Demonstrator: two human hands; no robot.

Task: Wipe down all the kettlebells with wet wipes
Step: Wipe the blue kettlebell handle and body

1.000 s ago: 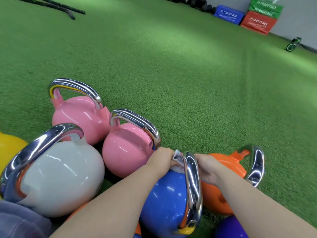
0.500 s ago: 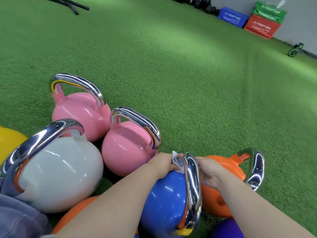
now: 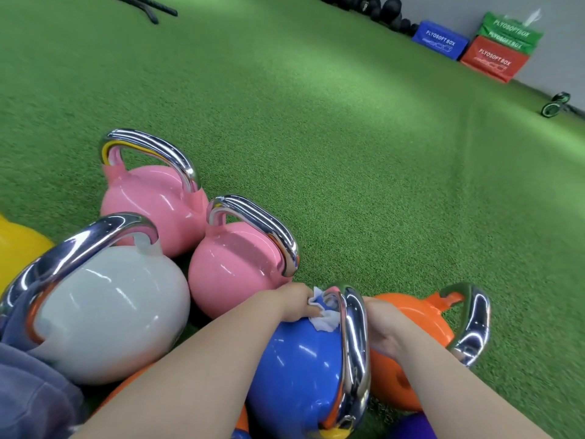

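A blue kettlebell [image 3: 297, 369] with a chrome handle [image 3: 354, 343] lies in front of me among other kettlebells. My left hand [image 3: 294, 304] pinches a crumpled white wet wipe [image 3: 324, 320] against the blue body, right beside the handle's far end. My right hand [image 3: 384, 327] rests against the bell on the other side of the handle, between it and an orange kettlebell [image 3: 424, 321]. The handle hides its fingers.
Two pink kettlebells [image 3: 152, 198] [image 3: 234, 267], a pale grey one [image 3: 110, 312], a yellow one [image 3: 15, 251] and a purple one [image 3: 411, 429] crowd around on green turf [image 3: 348, 137]. Plyo boxes [image 3: 487, 58] and black balls [image 3: 389, 7] line the far wall.
My left hand has slid the wipe from the top bend of the chrome handle down onto the blue body beside it. The right hand has stayed put.
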